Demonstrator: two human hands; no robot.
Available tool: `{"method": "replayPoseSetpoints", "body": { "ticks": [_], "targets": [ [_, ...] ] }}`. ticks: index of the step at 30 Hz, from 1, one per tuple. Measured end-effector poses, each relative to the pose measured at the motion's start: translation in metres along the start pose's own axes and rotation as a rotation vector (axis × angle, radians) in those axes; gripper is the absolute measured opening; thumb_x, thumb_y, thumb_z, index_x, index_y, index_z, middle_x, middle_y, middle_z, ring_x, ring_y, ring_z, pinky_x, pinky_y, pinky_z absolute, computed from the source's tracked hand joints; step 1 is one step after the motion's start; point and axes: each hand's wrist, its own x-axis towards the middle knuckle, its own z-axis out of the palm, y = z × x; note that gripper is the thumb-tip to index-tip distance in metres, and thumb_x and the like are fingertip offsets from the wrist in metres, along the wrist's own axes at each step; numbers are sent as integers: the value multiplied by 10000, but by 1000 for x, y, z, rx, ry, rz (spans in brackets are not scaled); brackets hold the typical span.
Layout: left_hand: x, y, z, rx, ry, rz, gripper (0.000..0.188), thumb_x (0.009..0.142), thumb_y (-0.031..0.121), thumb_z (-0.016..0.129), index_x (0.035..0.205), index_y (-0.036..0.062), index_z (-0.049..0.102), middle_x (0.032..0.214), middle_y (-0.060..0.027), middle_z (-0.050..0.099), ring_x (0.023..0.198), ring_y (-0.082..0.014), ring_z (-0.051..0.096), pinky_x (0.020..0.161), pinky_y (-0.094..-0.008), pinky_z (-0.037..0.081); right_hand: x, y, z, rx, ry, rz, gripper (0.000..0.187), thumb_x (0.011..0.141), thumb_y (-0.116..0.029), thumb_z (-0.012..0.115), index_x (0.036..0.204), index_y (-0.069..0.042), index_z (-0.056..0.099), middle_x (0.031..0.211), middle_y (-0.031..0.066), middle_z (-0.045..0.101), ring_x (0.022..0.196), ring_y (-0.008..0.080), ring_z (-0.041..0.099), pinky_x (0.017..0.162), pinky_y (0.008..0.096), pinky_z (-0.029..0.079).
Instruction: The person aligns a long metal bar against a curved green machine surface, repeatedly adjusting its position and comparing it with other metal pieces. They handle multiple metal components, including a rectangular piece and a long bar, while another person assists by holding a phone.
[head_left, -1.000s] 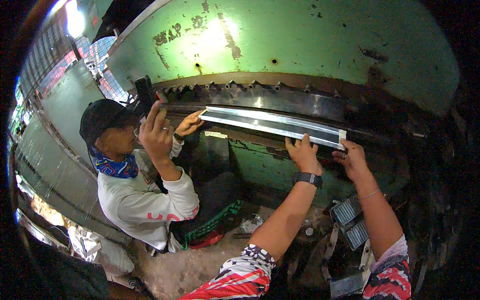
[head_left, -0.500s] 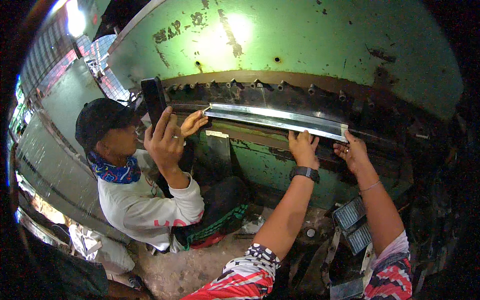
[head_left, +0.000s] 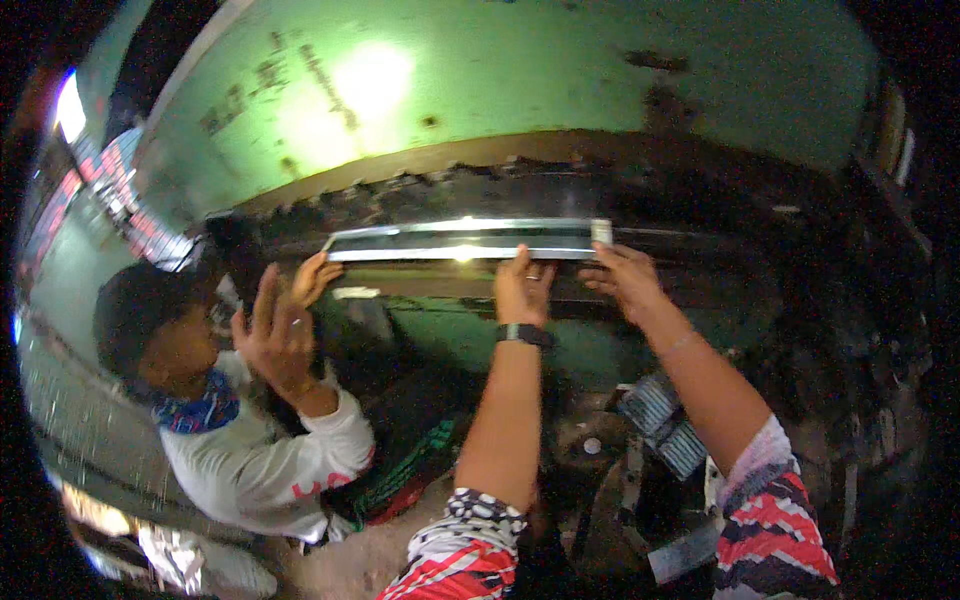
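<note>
A long, shiny metal channel strip [head_left: 430, 252] lies lengthwise along the machine's dark working slot. My left hand [head_left: 523, 292], with a dark watch at the wrist, grips its near edge right of the middle, fingers partly hidden beneath it. My right hand [head_left: 628, 280] pinches the strip's right end, beside a small pale patch. At the left end, a co-worker's hand [head_left: 313, 278] touches the strip. That person's other hand [head_left: 275, 345] is raised in front of them, fingers up.
A large green machine plate [head_left: 520, 80] with worn paint rises behind the strip, above a row of bolts [head_left: 400, 180]. The co-worker in a white sweatshirt [head_left: 240, 470] crouches at left. Below my right arm are ribbed grey pads [head_left: 662, 425] among dark machine parts.
My view has swung right and tilted, so the scene shifts left. The strip appears more level. The dark phone seen in the co-worker's raised hand cannot be made out clearly now.
</note>
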Motion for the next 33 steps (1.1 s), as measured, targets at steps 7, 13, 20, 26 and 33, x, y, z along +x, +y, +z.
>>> {"method": "replayPoseSetpoints", "body": {
  "ticks": [7,13,20,26,33],
  "targets": [
    [-1,-3,9,252,-97,-45,291,954,145,721,1153,27,545,1060,-102,659,915,-273,676,917,-476,574,-9,-8,-2,-50,-96,-60,390,967,-225,705,1250,23,604,1040,103,691,854,205,705,743,310,584],
    [2,0,7,226,-81,3,286,960,137,712,1145,12,533,1042,-113,655,882,-260,687,876,-462,604,-62,-25,-19,-418,-11,-196,444,971,-217,691,1322,31,579,1038,110,694,860,157,682,739,290,559],
    [-1,-2,11,279,-103,53,424,962,155,702,1228,-26,426,1172,-169,588,1059,-334,637,988,-564,541,-221,-31,-83,-1207,-140,-420,280,930,-244,715,1117,-39,677,983,139,689,933,309,683,823,408,538],
    [-6,-2,22,274,-76,53,361,966,159,699,1181,-11,463,1178,-150,588,1048,-319,637,923,-500,586,-284,-30,-89,-1568,-376,-464,380,869,-400,747,1023,-68,647,915,131,668,808,365,681,642,472,540],
    [-5,0,15,282,-71,78,356,957,173,716,1154,-3,478,1152,-131,591,1002,-290,633,915,-489,568,-285,-15,-94,-1617,-324,-301,290,912,-295,706,1039,-52,613,934,156,647,808,376,679,637,470,546]
  ]
}}
